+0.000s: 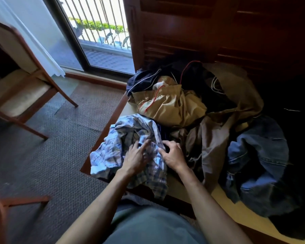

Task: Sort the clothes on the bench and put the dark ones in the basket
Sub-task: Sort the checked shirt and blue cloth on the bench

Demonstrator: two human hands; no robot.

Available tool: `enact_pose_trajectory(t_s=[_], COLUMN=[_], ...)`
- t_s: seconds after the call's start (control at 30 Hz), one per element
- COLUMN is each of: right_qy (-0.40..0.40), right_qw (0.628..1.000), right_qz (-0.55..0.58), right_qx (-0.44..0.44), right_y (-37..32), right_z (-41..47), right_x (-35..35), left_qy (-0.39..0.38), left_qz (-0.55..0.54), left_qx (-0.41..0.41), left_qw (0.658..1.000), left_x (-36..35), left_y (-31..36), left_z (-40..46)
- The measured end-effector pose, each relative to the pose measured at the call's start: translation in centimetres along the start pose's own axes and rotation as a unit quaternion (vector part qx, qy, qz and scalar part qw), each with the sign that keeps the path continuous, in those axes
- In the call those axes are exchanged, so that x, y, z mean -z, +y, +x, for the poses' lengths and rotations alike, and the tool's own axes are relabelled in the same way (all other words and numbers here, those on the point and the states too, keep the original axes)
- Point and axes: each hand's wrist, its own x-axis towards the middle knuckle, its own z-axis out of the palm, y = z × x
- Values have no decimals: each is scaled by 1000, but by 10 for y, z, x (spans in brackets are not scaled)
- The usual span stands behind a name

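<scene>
A pile of clothes lies on the wooden bench [102, 132]. Nearest me is a light blue checked shirt [120, 138], crumpled at the bench's left end. My left hand [136, 155] rests on it with fingers spread and straight. My right hand [173, 155] sits at the shirt's right edge, its fingers curled into the fabric. Behind lie tan shorts with a red cord [171, 104], a navy garment with white piping [143, 80], a dark jacket [201, 81], a grey-brown garment [211, 138] and blue jeans [259, 164]. No basket is in view.
A dark wooden wardrobe [218, 29] stands behind the bench. A wooden chair with a cream seat [19, 81] is on the carpet at the left, and another chair's leg [16, 201] shows at the lower left. A glass balcony door [99, 32] is at the back.
</scene>
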Motion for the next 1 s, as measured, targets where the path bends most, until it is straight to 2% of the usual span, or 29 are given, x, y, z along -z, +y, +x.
enact_pose_trajectory(t_s=[0.1,0.17,0.23,0.3,0.33,0.4,0.47,0.57,0.67,0.7,0.77,0.83,0.93,1.0], right_qy=[71,104,100,56,17,-78,-135,-95,25,26,-47,-120,-129,-52], right_qw=[997,992,989,994,997,994,987,989,999,999,991,978,979,991], right_qz=[-39,-71,-94,-65,-34,-7,-14,46,35,2,-47,-39,19,43], right_qx=[11,25,53,68,67,72,88,101,24,-22,-113,-165,-156,-120], right_y=[-10,-22,-33,-50,-58,-70,-78,-82,-80,-78,-76,-78,-83,-87], right_z=[4,7,9,6,3,-7,-17,-23,-26,-27,-31,-35,-36,-32], right_x=[-8,-12,-21,-33,-41,-59,-73,-77,-69,-66,-66,-72,-79,-77], left_qy=[-4,7,64,140,144,82,19,0,8,7,14,27,31,24], left_qz=[-15,-108,-176,-143,-102,-12,37,29,-36,-42,-43,-33,-20,-12], left_qx=[-31,-38,-52,-64,-55,-22,-11,4,21,23,29,41,45,50], left_qw=[999,993,981,978,983,996,999,1000,999,999,999,998,998,998], left_x=[8,20,31,47,57,71,75,67,58,56,56,58,61,60], left_y=[-12,-15,-22,-27,-27,-31,-38,-59,-81,-86,-92,-94,-95,-98], left_z=[4,8,13,22,25,30,39,50,47,45,41,37,33,32])
